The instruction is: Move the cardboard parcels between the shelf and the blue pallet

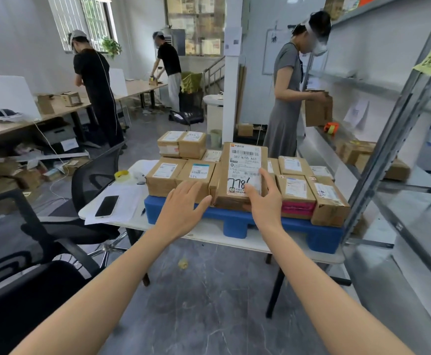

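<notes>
Your right hand (263,201) grips the near right corner of the labelled parcel (240,160), thumb on the label, fingers along its side. Your left hand (183,206) is spread, fingers straight, tips at the parcel's near left edge. The parcel sits at the front of the blue pallet (319,234), among other parcels (295,193).

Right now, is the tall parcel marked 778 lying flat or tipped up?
Tipped up: the tall parcel rears above neighbouring parcels, near edge down, right hand gripping it.

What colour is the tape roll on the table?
Yellow; the tape roll shows best in the head view.
</notes>
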